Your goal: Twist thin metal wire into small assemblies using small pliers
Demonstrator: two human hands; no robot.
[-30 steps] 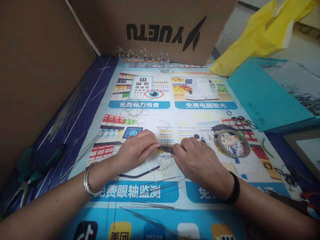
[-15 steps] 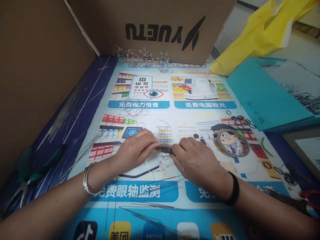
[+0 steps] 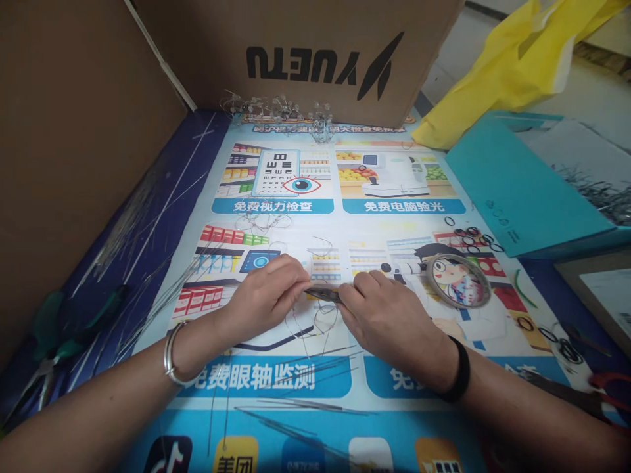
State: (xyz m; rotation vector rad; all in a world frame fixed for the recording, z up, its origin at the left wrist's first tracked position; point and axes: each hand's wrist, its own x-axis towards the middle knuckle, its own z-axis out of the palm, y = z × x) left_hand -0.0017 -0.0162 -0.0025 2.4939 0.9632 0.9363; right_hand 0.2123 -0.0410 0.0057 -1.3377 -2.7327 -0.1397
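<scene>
My right hand [image 3: 382, 305] is closed around a pair of pliers [image 3: 325, 294], their dark jaws pointing left. Against the jaw tips, my left hand [image 3: 273, 289] pinches thin wire, its thumb and forefinger pressed together. Loops of thin wire [image 3: 315, 335] hang below the pliers, over the printed sheet. The handles are mostly hidden inside my right hand. Whether the jaws are closed on the wire is too small to tell. Straight wires [image 3: 315, 407] lie on the sheet nearer to me.
Green-handled pliers [image 3: 49, 358] and a bundle of wires [image 3: 123, 230] lie at the left. A roll of tape [image 3: 458, 281] and black rings [image 3: 476, 240] are at the right, beside a teal box [image 3: 522, 184]. Wire pieces with clear beads [image 3: 280, 108] lie before the cardboard [image 3: 315, 39].
Both hands stay in nearly the same place. The pliers have turned very slightly at the wire, and the whole view has shifted a little.
</scene>
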